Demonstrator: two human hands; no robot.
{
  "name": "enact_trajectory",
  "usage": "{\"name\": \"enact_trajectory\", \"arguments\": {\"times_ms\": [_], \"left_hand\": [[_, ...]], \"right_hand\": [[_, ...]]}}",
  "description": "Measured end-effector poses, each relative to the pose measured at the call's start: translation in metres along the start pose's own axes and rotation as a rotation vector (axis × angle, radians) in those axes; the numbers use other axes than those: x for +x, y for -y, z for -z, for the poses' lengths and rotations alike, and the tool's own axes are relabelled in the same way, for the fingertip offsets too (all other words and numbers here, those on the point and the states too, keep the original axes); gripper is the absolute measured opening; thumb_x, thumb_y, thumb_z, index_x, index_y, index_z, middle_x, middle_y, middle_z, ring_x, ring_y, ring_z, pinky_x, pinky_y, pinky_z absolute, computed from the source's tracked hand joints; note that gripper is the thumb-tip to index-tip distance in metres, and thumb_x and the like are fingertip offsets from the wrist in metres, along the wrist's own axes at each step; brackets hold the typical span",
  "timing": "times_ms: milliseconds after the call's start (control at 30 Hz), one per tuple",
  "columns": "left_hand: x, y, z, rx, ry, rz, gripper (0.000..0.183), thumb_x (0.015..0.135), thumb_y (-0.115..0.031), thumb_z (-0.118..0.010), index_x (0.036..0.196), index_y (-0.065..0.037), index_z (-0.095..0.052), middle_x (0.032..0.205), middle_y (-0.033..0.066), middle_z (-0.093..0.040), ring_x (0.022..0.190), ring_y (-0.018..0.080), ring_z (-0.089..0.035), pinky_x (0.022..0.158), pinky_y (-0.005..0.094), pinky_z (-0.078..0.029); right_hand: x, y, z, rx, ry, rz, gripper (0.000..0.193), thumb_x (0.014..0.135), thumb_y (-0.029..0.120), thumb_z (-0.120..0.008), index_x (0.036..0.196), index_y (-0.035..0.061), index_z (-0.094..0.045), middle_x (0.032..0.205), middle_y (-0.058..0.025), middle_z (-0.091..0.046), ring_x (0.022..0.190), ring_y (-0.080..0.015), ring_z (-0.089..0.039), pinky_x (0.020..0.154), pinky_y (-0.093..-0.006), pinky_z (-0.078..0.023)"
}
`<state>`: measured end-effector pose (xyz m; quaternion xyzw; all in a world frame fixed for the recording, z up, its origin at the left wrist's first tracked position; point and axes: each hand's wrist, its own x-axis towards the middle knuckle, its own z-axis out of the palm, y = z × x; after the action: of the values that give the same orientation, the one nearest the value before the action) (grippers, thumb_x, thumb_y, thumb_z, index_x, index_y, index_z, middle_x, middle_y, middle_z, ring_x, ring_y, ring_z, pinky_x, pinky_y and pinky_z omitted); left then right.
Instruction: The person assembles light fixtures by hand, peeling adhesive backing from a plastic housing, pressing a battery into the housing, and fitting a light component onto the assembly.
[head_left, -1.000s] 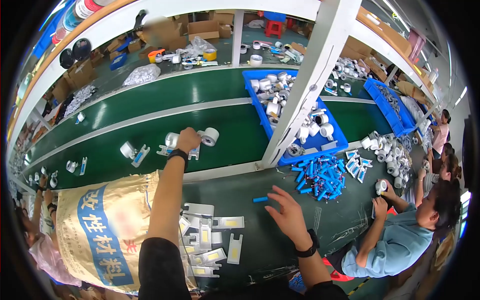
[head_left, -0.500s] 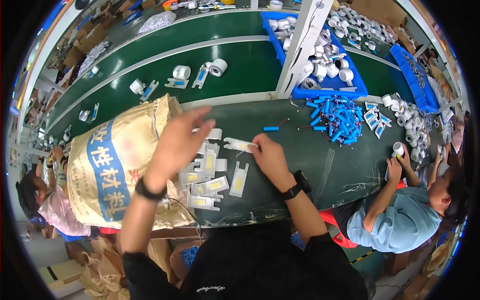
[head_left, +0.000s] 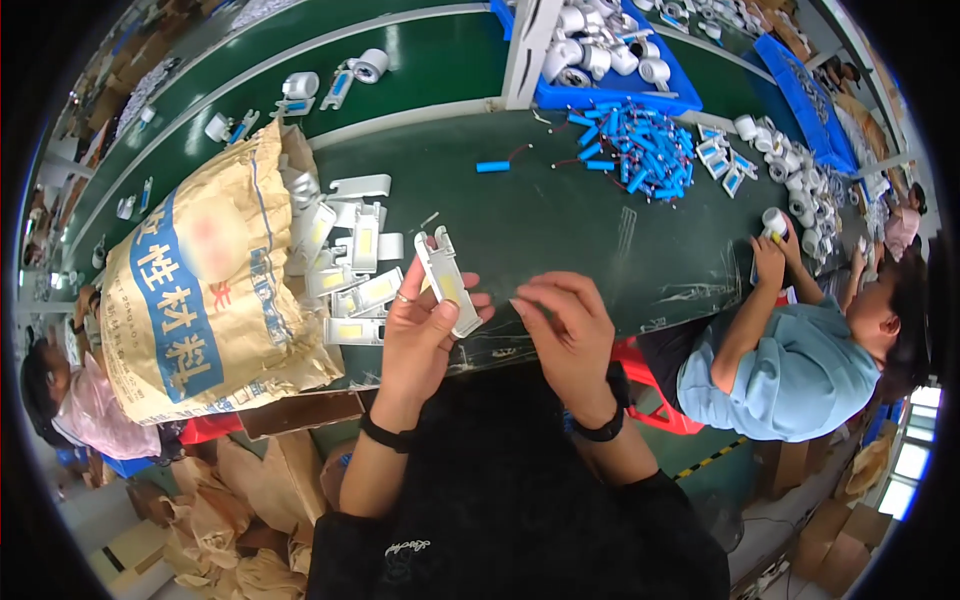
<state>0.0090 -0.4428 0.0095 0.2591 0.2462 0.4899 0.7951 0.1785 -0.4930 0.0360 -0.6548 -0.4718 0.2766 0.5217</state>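
The left hand (head_left: 418, 340) pinches a long, slotted white plastic holder with a yellow rectangle (head_left: 447, 280), tilted over the dark green counter (head_left: 570, 225). Just beside it, the right hand (head_left: 572, 335) bends its fingers toward its thumb; I cannot tell whether they meet. Leftward, similar white plastic holders (head_left: 366, 240) lie piled against a tan sack with a blue band (head_left: 250, 335). Farther off lie a single blue cylinder (head_left: 492, 167), then heaped blue cylinders (head_left: 650, 150).
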Motion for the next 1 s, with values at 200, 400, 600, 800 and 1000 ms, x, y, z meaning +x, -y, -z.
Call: {"name": "enact_trajectory", "arguments": {"times_ms": [200, 400, 600, 800, 1000], "left_hand": [[-0.002, 0.008, 0.005, 0.011, 0.055, 0.131, 0.065, 0.097, -0.017, -0.066, 0.154, -0.014, -0.036, 0.127, 0.0214, -0.062, 0.11, 0.0266, -0.066, 0.093, 0.0391, -0.057], [0.003, 0.013, 0.003, 0.098, 0.065, 0.102, 0.064, 0.097, -0.02, -0.068, 0.153, -0.013, -0.039, 0.123, 0.0191, -0.065, 0.106, 0.0213, -0.067, 0.087, 0.0319, -0.058], [0.002, 0.012, 0.01, 0.191, 0.048, 0.133, 0.065, 0.097, -0.021, -0.069, 0.153, -0.011, -0.039, 0.123, 0.0149, -0.066, 0.103, 0.0152, -0.066, 0.076, 0.0242, -0.056], [0.002, 0.007, 0.005, 0.093, 0.025, 0.213, 0.065, 0.097, -0.026, -0.067, 0.153, -0.01, -0.038, 0.126, 0.0145, -0.064, 0.101, 0.0206, -0.069, 0.078, 0.0302, -0.059], [-0.006, 0.007, 0.017, 0.042, 0.126, 0.335, 0.058, 0.101, -0.024, -0.061, 0.152, -0.008, -0.038, 0.131, 0.0192, -0.059, 0.107, 0.0352, -0.068, 0.092, 0.049, -0.059]], "right_hand": [[0.004, 0.006, 0.007, -0.131, 0.281, 0.428, 0.019, 0.082, 0.0, -0.076, 0.099, 0.0089, -0.076, 0.1, -0.0059, -0.068, 0.082, -0.0201, -0.069, 0.069, -0.0293, -0.057], [0.006, 0.002, 0.004, -0.148, 0.22, 0.5, 0.016, 0.081, 0.0, -0.076, 0.096, 0.0055, -0.074, 0.096, -0.0055, -0.069, 0.079, -0.0218, -0.071, 0.067, -0.0295, -0.058], [0.007, 0.003, 0.001, -0.127, 0.245, 0.36, 0.016, 0.079, 0.001, -0.077, 0.094, 0.0047, -0.074, 0.095, -0.0056, -0.069, 0.076, -0.0191, -0.07, 0.062, -0.0278, -0.056], [0.008, -0.003, 0.002, -0.021, 0.214, 0.301, 0.013, 0.081, 0.0, -0.073, 0.093, 0.0038, -0.071, 0.102, -0.0084, -0.069, 0.059, -0.0096, -0.057, 0.049, -0.023, -0.044], [0.034, -0.033, 0.045, 1.178, 0.175, -0.255, 0.01, 0.091, -0.001, -0.055, 0.097, 0.0071, -0.052, 0.112, -0.0155, -0.065, 0.047, -0.0013, -0.025, 0.041, -0.0194, -0.02]]}}
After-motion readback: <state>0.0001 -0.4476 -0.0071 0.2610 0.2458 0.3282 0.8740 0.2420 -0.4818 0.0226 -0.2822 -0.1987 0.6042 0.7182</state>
